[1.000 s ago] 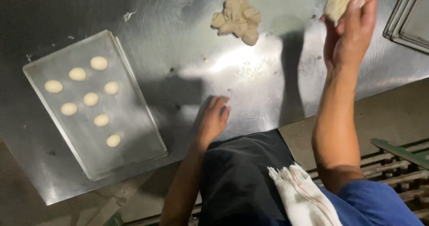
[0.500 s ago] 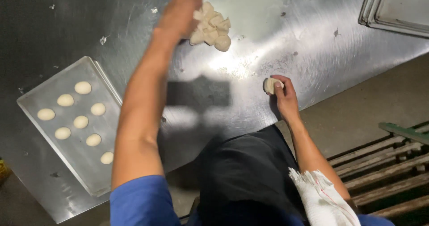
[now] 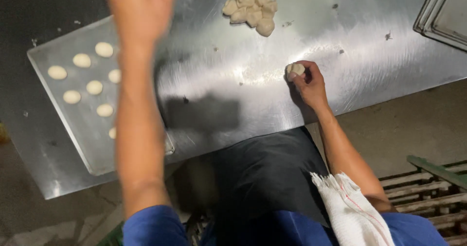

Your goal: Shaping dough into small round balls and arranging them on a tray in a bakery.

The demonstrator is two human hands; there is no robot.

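My right hand (image 3: 311, 83) rests on the steel table (image 3: 369, 66) with its fingers curled around a small dough piece (image 3: 295, 69). My left hand (image 3: 141, 7) is raised and blurred over the right end of a metal baking tray (image 3: 78, 129). Whether it holds anything cannot be made out. The tray carries several small flattened dough rounds (image 3: 94, 87), some hidden by my left forearm. A pile of cut dough chunks (image 3: 250, 10) lies at the far middle of the table, apart from both hands.
Stacked empty metal trays (image 3: 445, 12) sit at the far right corner. A white cloth (image 3: 352, 212) hangs at my right hip over a dark apron. A slatted wooden pallet (image 3: 428, 192) lies on the floor at right.
My left hand has swung left from the dough pile to above the tray. My right hand stays on the table with the dough piece under its fingers.
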